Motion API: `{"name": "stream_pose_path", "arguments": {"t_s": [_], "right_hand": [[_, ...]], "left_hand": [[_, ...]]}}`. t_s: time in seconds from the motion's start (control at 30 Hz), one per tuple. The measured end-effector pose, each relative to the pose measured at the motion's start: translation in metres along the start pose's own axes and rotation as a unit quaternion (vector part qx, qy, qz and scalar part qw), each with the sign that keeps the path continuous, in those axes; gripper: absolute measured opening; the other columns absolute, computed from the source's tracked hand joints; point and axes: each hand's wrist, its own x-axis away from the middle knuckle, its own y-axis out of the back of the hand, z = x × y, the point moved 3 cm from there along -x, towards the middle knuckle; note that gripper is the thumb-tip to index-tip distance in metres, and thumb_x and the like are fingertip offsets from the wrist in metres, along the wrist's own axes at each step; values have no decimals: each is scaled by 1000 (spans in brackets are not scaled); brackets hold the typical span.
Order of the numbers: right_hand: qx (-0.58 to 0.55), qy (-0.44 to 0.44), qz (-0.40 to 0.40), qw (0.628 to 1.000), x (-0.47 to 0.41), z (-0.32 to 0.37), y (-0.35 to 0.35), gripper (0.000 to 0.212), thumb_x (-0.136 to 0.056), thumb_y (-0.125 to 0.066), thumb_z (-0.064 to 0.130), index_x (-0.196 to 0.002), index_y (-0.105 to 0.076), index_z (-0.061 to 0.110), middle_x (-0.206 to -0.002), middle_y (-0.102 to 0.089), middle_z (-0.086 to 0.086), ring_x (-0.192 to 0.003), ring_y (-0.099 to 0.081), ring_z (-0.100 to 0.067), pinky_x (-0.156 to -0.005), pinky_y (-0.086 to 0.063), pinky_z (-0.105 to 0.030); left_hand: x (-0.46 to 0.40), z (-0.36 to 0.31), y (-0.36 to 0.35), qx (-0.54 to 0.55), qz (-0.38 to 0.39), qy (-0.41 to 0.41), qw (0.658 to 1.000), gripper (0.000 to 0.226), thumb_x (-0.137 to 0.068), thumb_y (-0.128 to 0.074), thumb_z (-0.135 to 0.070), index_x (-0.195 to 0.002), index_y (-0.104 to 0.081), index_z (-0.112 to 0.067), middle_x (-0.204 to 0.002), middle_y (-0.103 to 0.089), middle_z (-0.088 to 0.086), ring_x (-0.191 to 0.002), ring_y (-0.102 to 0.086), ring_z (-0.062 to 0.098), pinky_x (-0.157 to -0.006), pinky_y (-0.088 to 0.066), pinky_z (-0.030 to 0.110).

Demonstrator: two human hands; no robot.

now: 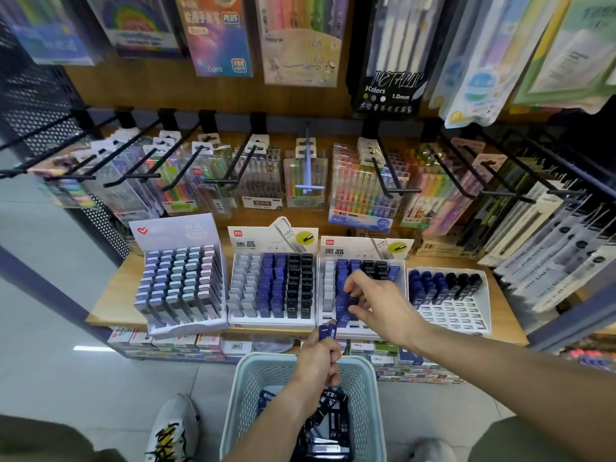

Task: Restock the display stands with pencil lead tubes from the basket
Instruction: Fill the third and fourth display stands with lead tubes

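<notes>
Fingers of right hand pinch a blue tube over the stand; left hand grips spare tubes.

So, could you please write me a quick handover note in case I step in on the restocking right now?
Left hand: holding a small bunch of blue lead tubes above the basket.
Right hand: pressing a blue tube into the third stand.
Done: the two left stands look full.
Left: the third stand's front slots; the far-right stand, back rows filled, front rows empty. More tubes lie in the basket.
</notes>
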Motion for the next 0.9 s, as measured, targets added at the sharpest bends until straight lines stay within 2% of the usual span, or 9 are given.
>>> {"name": "stream_pose_path", "arguments": {"t_s": [0.07,0.2,0.3,0.5,0.6,0.67,0.77,0.83,0.9], "right_hand": [[6,0,-4,1000,-3,-1,-1,33,-89,-72,14,-106,-47,24,-93,-66,5,-75,-64,-10,-74,-56,-35],[7,-2,-9,1000,-8,-3,-4,26,-88,-73,14,-103,-54,23,-92,-66,6,-78,-65,-8,-75,-57,-34],[-10,-8,-12,1000,-12,-4,-3,25,-88,-73,11,-105,-60,22,-99,-65,6,-79,-66,-7,-76,-59,-32],[-21,-1,-7,1000,-10,2,-1,26,-85,-72,8,-103,-61,25,-96,-65,10,-78,-65,-7,-75,-58,-31],[-60,-25,-23,998,-9,4,7,27,-84,-69,7,-102,-65,26,-92,-63,10,-72,-64,-7,-69,-54,-22],[-128,-80,-33,988,-6,0,11,26,-82,-70,6,-96,-70,29,-83,-67,7,-67,-66,-9,-63,-50,-19],[-254,-153,-18,955,2,-5,11,23,-82,-75,0,-92,-73,21,-76,-68,-1,-70,-75,-18,-61,-51,-22],[-312,-181,-11,933,7,-8,11,21,-82,-76,-3,-93,-74,14,-80,-72,-12,-73,-76,-24,-70,-61,-34],[-322,-193,4,927,11,-12,12,18,-79,-80,-1,-91,-73,11,-78,-74,-13,-72,-75,-26,-79,-62,-43]], "left_hand": [[0,-1,0,-2,3,-3,1000,37,-98,-46,-2,-132,-54,-15,-58,-41,-5,-48,-28,12,-42,-30,24],[0,-2,1,-2,11,-11,1000,29,-98,-45,0,-118,-59,-16,-57,-40,-4,-48,-27,12,-43,-28,24],[-1,-3,3,1,13,-13,1000,29,-98,-47,1,-119,-57,-16,-57,-41,-4,-49,-28,12,-43,-29,24],[-2,-2,3,-2,10,-11,1000,27,-97,-50,0,-120,-56,-14,-58,-40,-4,-47,-28,13,-43,-29,24],[2,-1,5,1,-8,-26,1000,20,-100,-60,-11,-120,-58,-9,-56,-45,-6,-44,-31,11,-46,-29,26],[5,-3,6,28,-17,-33,999,25,-96,-71,-23,-113,-61,-7,-52,-45,-8,-43,-31,11,-48,-27,27],[11,-9,4,113,-20,-37,993,25,-90,-78,-22,-99,-58,-9,-57,-39,-4,-46,-28,11,-44,-26,25],[14,-11,3,180,-23,-37,983,25,-88,-79,-14,-97,-55,-11,-59,-42,-3,-47,-28,11,-41,-26,23],[18,-13,1,234,-13,-43,971,23,-86,-79,-12,-95,-58,-12,-58,-41,-4,-48,-28,10,-40,-27,21]]}}
